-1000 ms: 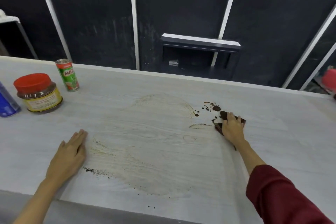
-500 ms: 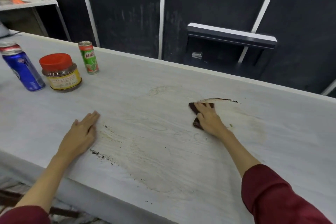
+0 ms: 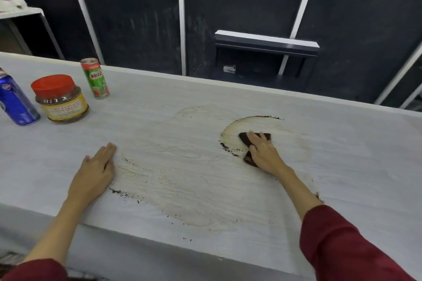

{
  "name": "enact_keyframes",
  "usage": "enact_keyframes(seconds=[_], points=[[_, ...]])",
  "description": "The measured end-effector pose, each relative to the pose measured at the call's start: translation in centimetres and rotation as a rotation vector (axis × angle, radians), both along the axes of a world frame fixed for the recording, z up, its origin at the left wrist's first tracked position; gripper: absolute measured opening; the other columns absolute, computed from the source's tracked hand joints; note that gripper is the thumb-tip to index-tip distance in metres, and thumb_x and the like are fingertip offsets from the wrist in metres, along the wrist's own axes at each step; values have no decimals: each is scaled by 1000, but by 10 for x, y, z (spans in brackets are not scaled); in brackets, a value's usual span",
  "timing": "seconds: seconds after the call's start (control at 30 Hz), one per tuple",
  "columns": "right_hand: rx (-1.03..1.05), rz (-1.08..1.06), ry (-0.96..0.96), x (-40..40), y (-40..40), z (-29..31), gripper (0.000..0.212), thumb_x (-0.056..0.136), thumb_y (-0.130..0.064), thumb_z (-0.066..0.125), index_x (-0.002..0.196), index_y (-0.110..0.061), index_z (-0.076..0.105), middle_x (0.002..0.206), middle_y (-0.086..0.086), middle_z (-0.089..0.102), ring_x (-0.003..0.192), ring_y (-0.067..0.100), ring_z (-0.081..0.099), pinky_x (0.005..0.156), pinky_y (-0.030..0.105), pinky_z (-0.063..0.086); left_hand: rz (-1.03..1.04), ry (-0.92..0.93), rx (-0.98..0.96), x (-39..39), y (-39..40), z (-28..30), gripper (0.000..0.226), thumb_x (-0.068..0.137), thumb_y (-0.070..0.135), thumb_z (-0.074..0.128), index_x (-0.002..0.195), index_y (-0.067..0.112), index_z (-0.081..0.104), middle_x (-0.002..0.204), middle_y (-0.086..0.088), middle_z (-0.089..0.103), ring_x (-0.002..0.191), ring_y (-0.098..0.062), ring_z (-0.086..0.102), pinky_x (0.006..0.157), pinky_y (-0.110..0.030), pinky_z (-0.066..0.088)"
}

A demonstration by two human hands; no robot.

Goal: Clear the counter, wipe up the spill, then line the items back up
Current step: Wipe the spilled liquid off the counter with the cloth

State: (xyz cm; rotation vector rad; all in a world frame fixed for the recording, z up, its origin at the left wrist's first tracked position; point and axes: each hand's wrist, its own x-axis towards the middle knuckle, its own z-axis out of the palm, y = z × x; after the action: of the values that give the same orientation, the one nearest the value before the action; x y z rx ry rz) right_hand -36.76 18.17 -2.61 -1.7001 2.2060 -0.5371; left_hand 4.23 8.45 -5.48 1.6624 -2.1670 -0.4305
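Wiping step: brown cloth (image 3: pixel 245 139) is pressed flat under right hand (image 3: pixel 262 151); left hand (image 3: pixel 93 173), grip released, braces table (image 3: pixel 342 155). Remaining grounds (image 3: pixel 124 193) must be gathered next.

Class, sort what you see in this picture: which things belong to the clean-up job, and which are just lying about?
Part of the job:
dark brown wiping cloth under the right hand
brown granular spill
pale grey counter
green Milo can
red-lidded glass jar
blue metal can
left hand, flat on the counter

Lying about:
clear plastic cup on the dark shelf
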Motion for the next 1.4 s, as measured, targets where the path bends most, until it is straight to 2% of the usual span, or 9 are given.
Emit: enact_keyframes(seconds=[0.13, 0.3, 0.47, 0.8, 0.97, 1.13, 1.23, 1.3, 1.4], points=[[-4, 146, -29, 69, -4, -4, 50, 98, -11, 27, 147, -11, 21, 158, 2, 15, 146, 25, 2, 117, 44, 2, -5, 4, 2, 2, -1, -1, 48, 96, 13, 29, 143, 17, 29, 155, 3, 23, 144, -14, 18, 118, -42, 8], [-48, 227, -69, 99, 59, -9, 49, 99, -13, 29, 147, -19, 22, 157, -6, 15, 146, 13, 1, 119, 31, 0, -22, 10, -18, 5, -2, -2, 47, 94, 9, 31, 141, 13, 33, 154, -3, 26, 144, -19, 21, 117, -46, 11], [-107, -57, -54, 80, 133, -11, 49, 99, -13, 29, 146, -20, 22, 153, -14, 16, 145, 9, 0, 119, 28, 0, -34, 19, -57, 6, -3, -2, 47, 92, 5, 33, 138, 8, 36, 152, -10, 29, 142, -26, 24, 115, -49, 13], [-191, -731, 14, 33, 174, -14, 45, 94, -3, 32, 139, 2, 33, 151, 16, 30, 141, 38, 17, 114, 54, 13, -93, -27, -44, 7, -8, -6, 48, 92, 7, 32, 140, 7, 32, 154, -10, 25, 143, -26, 20, 115, -50, 13], [-136, -627, 3, 19, 138, -1, 43, 93, -1, 31, 135, 2, 37, 150, 16, 33, 140, 38, 20, 112, 51, 15, -99, -30, -54, 5, -6, -5, 48, 92, 7, 32, 140, 6, 32, 153, -12, 26, 143, -28, 21, 114, -51, 14], [-123, -328, -48, 67, 93, 0, 47, 94, -4, 31, 140, -9, 36, 153, 5, 30, 144, 28, 16, 117, 45, 12, -96, -22, -59, 4, -5, 0, 48, 92, 8, 32, 140, 6, 32, 153, -12, 26, 143, -27, 21, 115, -50, 13], [-103, -152, -71, 93, 92, -6, 46, 97, -6, 29, 142, -13, 33, 154, -2, 28, 145, 18, 12, 117, 34, 8, -99, -26, -55, 5, -6, 0, 48, 92, 8, 31, 140, 6, 32, 154, -12, 25, 143, -27, 20, 116, -50, 13], [-126, -153, -62, 92, 104, -8, 46, 97, -6, 30, 142, -13, 35, 152, -2, 31, 145, 16, 16, 117, 31, 11, -105, -26, -53, 7, -6, -2, 48, 92, 8, 32, 140, 6, 33, 153, -12, 26, 143, -27, 20, 116, -50, 13], [-175, -340, -38, 69, 139, -11, 46, 94, -5, 32, 138, -14, 40, 149, 4, 38, 142, 21, 24, 114, 35, 22, -118, -37, -65, 9, -8, -4, 46, 91, 5, 34, 137, 3, 35, 152, -15, 28, 142, -30, 23, 113, -53, 15]])
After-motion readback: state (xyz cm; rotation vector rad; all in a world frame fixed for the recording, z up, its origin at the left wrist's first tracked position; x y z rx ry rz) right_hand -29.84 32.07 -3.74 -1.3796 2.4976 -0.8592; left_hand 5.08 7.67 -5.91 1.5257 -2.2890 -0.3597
